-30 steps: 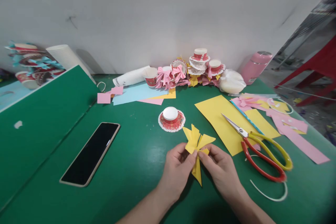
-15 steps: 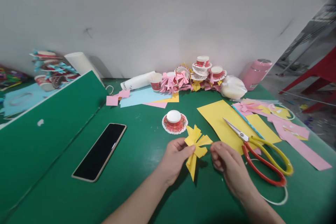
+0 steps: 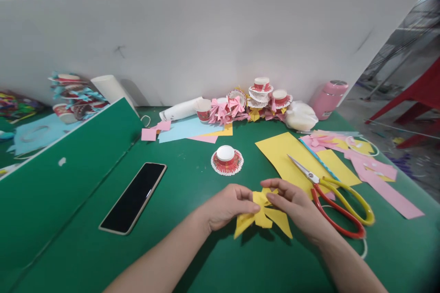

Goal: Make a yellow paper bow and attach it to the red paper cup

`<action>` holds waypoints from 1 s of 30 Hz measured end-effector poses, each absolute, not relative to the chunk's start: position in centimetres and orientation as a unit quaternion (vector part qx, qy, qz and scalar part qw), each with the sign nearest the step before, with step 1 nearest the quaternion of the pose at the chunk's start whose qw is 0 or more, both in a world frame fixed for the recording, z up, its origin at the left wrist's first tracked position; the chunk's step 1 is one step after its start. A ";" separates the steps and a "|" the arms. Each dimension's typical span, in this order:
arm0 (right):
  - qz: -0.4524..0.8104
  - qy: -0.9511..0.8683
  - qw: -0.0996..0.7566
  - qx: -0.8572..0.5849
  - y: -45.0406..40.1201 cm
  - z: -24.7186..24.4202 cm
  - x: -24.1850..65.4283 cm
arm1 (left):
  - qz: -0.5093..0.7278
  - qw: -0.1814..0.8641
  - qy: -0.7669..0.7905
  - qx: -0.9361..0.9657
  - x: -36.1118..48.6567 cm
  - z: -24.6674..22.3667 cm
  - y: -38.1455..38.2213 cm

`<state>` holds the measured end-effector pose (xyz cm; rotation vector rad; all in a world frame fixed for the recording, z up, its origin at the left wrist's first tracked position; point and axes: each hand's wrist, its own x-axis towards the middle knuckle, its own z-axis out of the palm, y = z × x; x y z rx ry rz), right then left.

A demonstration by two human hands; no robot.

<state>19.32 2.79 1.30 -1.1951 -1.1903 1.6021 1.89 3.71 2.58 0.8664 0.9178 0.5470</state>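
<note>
A: Here we are, with the folded yellow paper [image 3: 264, 216] low over the green table [image 3: 185, 165], and what's done? Its creases and splayed points are formed.

B: What's left we can't tell: we see the folds being handled, and the piece sits apart from the fringed cup [image 3: 227, 161].

A: Fingers, then! Our left hand [image 3: 228, 206] pinches one side, thumb on top; our right hand [image 3: 295, 203] grips the upper edge between thumb and fingertips.

B: Counting up: one yellow piece in hand, one fringed cup standing alone ahead, one pair of scissors [image 3: 311, 176] at our right, across two yellow sheets [image 3: 271, 149], as far as we can make out.

A: And one phone [image 3: 133, 198] at our left, one blue striped stick [image 3: 319, 160], one pink bottle [image 3: 329, 100], one white bag [image 3: 301, 116].

B: The decorated cups [image 3: 261, 96] at the back overlap too much for us to count surely.
</note>
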 end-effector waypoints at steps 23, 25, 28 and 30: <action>0.566 -0.439 0.499 -0.488 3.5 2.3 21.1 | 0.364 0.727 0.408 0.415 2.6 2.8 4.4; 0.575 -0.490 0.451 -0.475 3.6 3.2 21.6 | 0.345 0.730 0.408 0.426 2.6 2.8 4.5; 0.606 -0.559 0.345 -0.448 3.8 3.8 21.6 | 0.333 0.726 0.405 0.445 2.6 2.8 4.8; 0.632 -0.567 0.309 -0.428 3.8 3.6 21.4 | 0.330 0.723 0.407 0.450 2.6 2.8 4.9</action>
